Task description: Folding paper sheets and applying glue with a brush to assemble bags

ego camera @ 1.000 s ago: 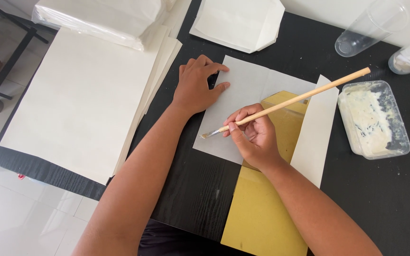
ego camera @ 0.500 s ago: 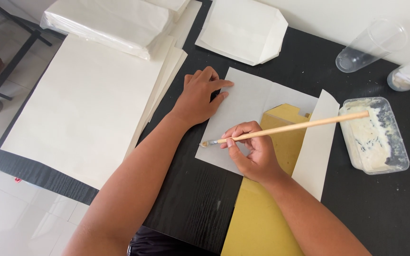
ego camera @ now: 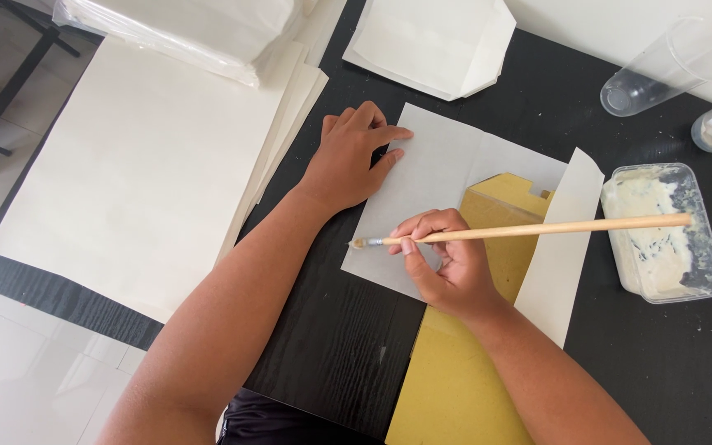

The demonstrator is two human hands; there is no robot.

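Note:
My right hand (ego camera: pixel 447 265) grips a long wooden-handled brush (ego camera: pixel 562 228), its bristle tip touching the left edge of a folded white paper sheet (ego camera: pixel 434 177). My left hand (ego camera: pixel 352 156) lies flat on the sheet's upper left corner and holds it down. A yellow cardboard template (ego camera: pixel 504 206) sits inside the paper, its lower part sticking out toward me. The paper's right flap (ego camera: pixel 566 239) stands folded up beside the template.
A clear plastic tub of white paste (ego camera: pixel 661 239) sits to the right. An overturned clear cup (ego camera: pixel 665 66) lies at the back right. A stack of large cream sheets (ego camera: pixel 133 156) covers the left, and a finished folded paper bag (ego camera: pixel 430 41) lies at the back.
The brush has swung flatter, its handle dropping from a diagonal to nearly level, and its tip has moved down along the sheet's left edge. My left hand stays put.

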